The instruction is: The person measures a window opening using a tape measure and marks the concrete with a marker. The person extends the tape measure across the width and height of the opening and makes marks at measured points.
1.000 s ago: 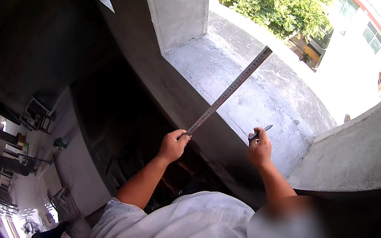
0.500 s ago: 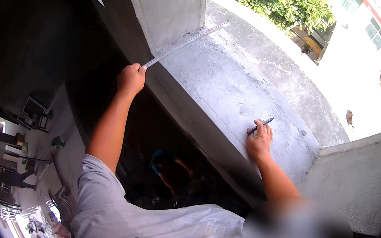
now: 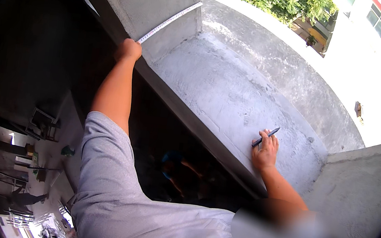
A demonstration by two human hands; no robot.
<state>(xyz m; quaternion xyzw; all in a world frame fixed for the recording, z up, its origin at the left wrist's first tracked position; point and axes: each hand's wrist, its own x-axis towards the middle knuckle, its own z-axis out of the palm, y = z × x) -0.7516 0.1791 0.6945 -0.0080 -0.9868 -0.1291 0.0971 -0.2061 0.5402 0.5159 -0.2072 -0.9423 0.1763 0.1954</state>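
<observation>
A window opening has a rough grey concrete sill (image 3: 233, 86) and a side wall (image 3: 152, 3) at its far left end. My left hand (image 3: 129, 50) is closed on the near end of a white tape measure (image 3: 170, 20); its case, if there is one, is hidden in the fist. The tape's strip runs out from the hand along the side wall, above the sill, slightly bowed. On the right part of the sill rests my right hand (image 3: 265, 154), with a dark pen (image 3: 265, 136) held between its fingers, pointing up and right.
At the right the sill meets another concrete wall (image 3: 360, 180). Beyond it lie a curved outer ledge (image 3: 275, 58), a green tree (image 3: 278, 0) and a building. Below left is a dim room with a dark metal frame (image 3: 43, 123) and a person (image 3: 28, 198).
My left hand has risen, lifting the tape from the sill's end up along the side wall. The right hand stays on the sill with the pen. The whole view has shifted slightly.
</observation>
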